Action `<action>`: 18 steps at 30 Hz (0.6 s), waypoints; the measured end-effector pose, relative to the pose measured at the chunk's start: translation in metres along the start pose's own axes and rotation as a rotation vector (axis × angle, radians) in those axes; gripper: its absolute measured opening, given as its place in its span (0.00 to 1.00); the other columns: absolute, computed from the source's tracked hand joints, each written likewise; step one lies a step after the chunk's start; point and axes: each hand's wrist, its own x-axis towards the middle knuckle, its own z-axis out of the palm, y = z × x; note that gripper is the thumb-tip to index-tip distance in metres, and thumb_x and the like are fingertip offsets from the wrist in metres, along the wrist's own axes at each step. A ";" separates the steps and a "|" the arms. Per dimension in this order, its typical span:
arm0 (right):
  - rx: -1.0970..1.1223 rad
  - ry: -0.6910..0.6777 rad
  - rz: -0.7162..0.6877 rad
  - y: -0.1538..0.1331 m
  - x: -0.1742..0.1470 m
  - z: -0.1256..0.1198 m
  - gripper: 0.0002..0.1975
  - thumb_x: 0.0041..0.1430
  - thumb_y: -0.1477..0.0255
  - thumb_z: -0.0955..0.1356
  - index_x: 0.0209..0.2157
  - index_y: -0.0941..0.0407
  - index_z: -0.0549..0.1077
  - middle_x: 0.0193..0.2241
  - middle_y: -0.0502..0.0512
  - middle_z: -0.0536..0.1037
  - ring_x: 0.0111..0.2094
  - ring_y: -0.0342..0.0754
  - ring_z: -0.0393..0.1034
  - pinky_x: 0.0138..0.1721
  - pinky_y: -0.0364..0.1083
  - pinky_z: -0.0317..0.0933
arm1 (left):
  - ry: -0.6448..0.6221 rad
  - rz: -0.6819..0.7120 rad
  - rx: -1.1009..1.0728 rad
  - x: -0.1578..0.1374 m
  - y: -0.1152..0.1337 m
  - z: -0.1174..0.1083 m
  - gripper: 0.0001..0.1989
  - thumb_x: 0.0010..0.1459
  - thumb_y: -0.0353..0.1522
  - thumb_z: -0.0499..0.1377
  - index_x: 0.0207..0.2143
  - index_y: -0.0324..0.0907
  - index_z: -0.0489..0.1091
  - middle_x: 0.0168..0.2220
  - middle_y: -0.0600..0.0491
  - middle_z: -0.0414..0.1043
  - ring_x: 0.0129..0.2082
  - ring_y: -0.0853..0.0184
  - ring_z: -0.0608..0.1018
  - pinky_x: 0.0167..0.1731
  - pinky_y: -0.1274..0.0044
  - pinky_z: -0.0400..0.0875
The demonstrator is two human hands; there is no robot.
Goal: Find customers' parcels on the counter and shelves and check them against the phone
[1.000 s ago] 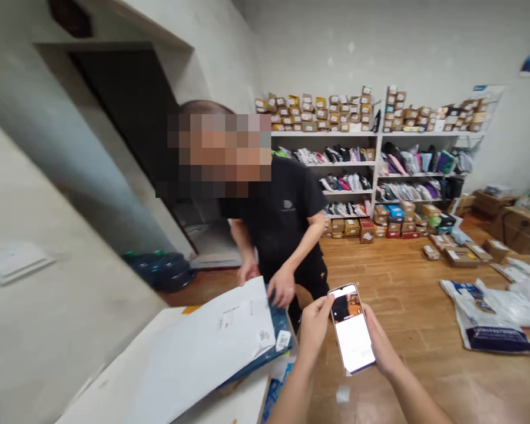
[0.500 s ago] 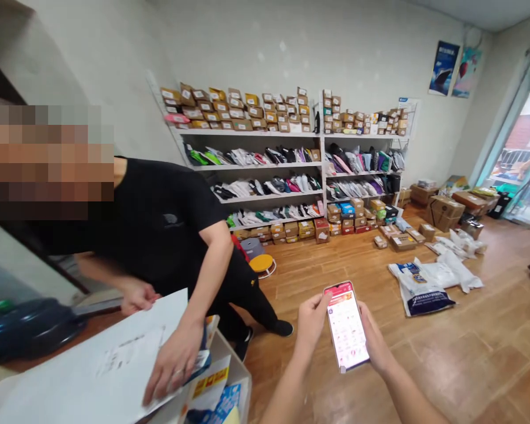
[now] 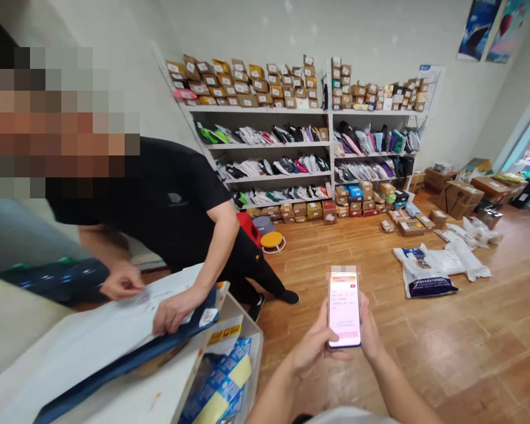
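Note:
A smartphone with a bright, mostly white and pink screen is held upright between both my hands. My left hand wraps its lower left side, with the thumb on the lower part of the screen and fingers under the bottom edge. Along the right edge, my right hand grips the phone, its fingers partly hidden behind it. The text on the screen is too blurred to read.
At left a person in a black T-shirt bends over a large white package on a white counter. White shelves hold many parcels. White and blue bags and cartons lie on the wooden floor. A yellow-topped stool stands near the shelves.
My left thumb has moved from the top of the screen to its lower part, and the screen content has changed. The person's hands have shifted on the package, which now lies differently.

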 end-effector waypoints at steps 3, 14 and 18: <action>-0.087 -0.004 -0.020 -0.001 0.002 0.005 0.37 0.55 0.37 0.61 0.50 0.52 0.72 0.48 0.58 0.79 0.50 0.56 0.73 0.54 0.55 0.65 | 0.050 0.019 -0.006 0.003 0.000 -0.007 0.59 0.36 0.29 0.57 0.70 0.56 0.34 0.66 0.48 0.58 0.57 0.49 0.70 0.33 0.72 0.79; 0.006 -0.109 0.109 -0.003 0.003 0.049 0.25 0.45 0.71 0.70 0.49 0.51 0.71 0.46 0.52 0.81 0.50 0.57 0.72 0.51 0.55 0.66 | 0.063 0.065 -0.119 -0.013 0.002 -0.055 0.58 0.39 0.32 0.57 0.71 0.53 0.31 0.63 0.43 0.63 0.47 0.50 0.76 0.23 0.73 0.79; -0.037 -0.083 0.099 0.002 0.003 0.066 0.27 0.42 0.74 0.67 0.49 0.51 0.69 0.46 0.51 0.80 0.49 0.55 0.72 0.50 0.53 0.66 | 0.067 0.079 -0.162 -0.019 0.005 -0.067 0.56 0.42 0.32 0.57 0.70 0.52 0.30 0.63 0.42 0.63 0.42 0.54 0.79 0.21 0.73 0.79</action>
